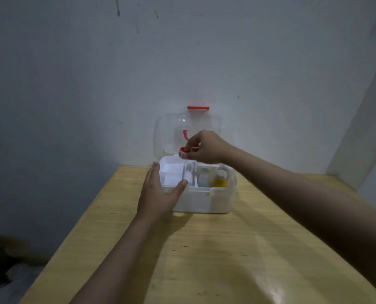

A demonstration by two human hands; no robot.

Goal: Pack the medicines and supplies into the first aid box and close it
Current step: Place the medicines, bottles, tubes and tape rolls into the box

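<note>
A white first aid box (204,202) stands open on the wooden table, its clear lid (171,132) with a red latch (198,107) leaning back against the wall. Inside, a white tray (171,170) fills the left part, and on the right stand a pale bottle (203,177) and a yellow bottle (220,181). My left hand (160,191) grips the box's front left corner, thumb over the rim. My right hand (206,148) hovers above the box's back edge, pinching a small red and white roll (183,152).
The wooden table (226,249) runs toward me from the grey wall, with its left edge dropping to a dark floor. A wall corner rises at the right.
</note>
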